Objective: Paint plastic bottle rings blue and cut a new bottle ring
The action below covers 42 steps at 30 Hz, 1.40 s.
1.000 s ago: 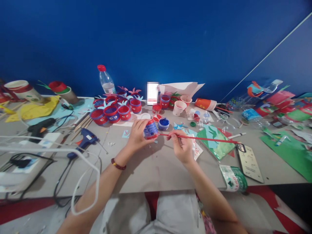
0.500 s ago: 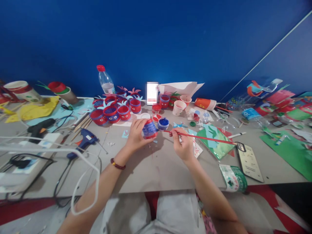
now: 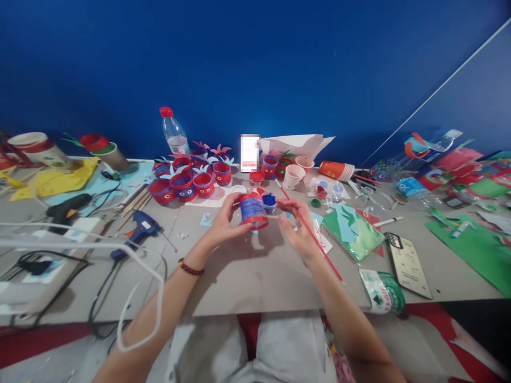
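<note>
The left hand (image 3: 225, 219) gripped a small, round, red-and-blue painted cup (image 3: 254, 211) above the table (image 3: 247, 287); if the paint was wet, fingers could smear it. A round, open pot of blue paint (image 3: 270, 200) sat just behind, easily tipped by a knock. The right hand (image 3: 297, 229), half-open near the cup, loosely carried a long, thin, red paintbrush (image 3: 327, 258); that slack hold could drop it.

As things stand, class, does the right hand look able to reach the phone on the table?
Probably yes: the phone lies uncovered, on the same side as the right hand, though the red brush it holds may get in the way of a grasp.
</note>
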### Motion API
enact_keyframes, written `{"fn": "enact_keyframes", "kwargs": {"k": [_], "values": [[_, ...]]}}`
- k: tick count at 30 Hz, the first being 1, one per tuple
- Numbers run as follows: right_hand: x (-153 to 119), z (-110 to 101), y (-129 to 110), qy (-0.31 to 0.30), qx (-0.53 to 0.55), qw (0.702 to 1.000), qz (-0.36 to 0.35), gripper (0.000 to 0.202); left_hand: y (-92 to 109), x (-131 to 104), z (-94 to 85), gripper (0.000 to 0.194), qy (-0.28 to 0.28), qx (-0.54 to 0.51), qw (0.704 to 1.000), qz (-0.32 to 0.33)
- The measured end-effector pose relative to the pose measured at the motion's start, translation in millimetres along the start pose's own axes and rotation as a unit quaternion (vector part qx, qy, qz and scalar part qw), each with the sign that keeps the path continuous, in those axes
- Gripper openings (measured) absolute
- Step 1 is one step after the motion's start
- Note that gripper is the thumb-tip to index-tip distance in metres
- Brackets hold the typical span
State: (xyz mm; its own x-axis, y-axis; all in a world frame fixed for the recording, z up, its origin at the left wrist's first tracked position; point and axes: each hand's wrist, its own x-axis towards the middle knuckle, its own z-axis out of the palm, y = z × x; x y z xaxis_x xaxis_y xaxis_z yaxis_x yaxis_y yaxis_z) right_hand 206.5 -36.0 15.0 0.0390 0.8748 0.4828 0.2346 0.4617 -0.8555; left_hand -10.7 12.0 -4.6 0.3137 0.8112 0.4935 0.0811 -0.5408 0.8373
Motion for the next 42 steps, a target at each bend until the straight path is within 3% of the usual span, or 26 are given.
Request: {"fn": "enact_keyframes", "kwargs": {"k": [3,6,11,14,19,25,33,36,42], "values": [[1,1,-3,-0.075,0.010,0.997,-0.019,0.051,-5,-2,-0.7,0.070,-0.025,-0.146,0.988,-0.042],[1,3,-5,-0.126,-0.006,0.992,-0.011,0.061,-7,-6,-1.7,0.069,-0.044,-0.232,0.968,-0.081],[0,2,-6,-0.127,-0.035,0.991,0.016,0.059,-1,-7,-3.5,0.072,-0.067,-0.263,0.955,-0.116],[1,0,-7,-0.132,-0.062,0.989,0.000,0.058,2,-5,-4.3,0.076,-0.097,-0.205,0.968,-0.106],[0,0,-4,-0.157,-0.201,0.965,-0.061,0.066,7,-3,-2.2,0.094,-0.115,-0.026,0.992,-0.048],[0,1,8,-0.159,-0.272,0.941,-0.121,0.070,15,-3,1.8,0.083,-0.106,0.146,0.983,0.015],[1,1,2,-0.175,-0.228,0.950,-0.120,0.075,13,-2,1.3,0.077,-0.094,0.185,0.977,0.037],[3,-1,-6,-0.168,-0.179,0.965,-0.095,0.076,9,-2,0.6,0.073,-0.062,0.195,0.978,0.037],[3,-4,-10,-0.045,-0.073,0.995,-0.055,0.029,-2,-1,-1.8,0.075,0.025,0.260,0.963,0.061]]}}
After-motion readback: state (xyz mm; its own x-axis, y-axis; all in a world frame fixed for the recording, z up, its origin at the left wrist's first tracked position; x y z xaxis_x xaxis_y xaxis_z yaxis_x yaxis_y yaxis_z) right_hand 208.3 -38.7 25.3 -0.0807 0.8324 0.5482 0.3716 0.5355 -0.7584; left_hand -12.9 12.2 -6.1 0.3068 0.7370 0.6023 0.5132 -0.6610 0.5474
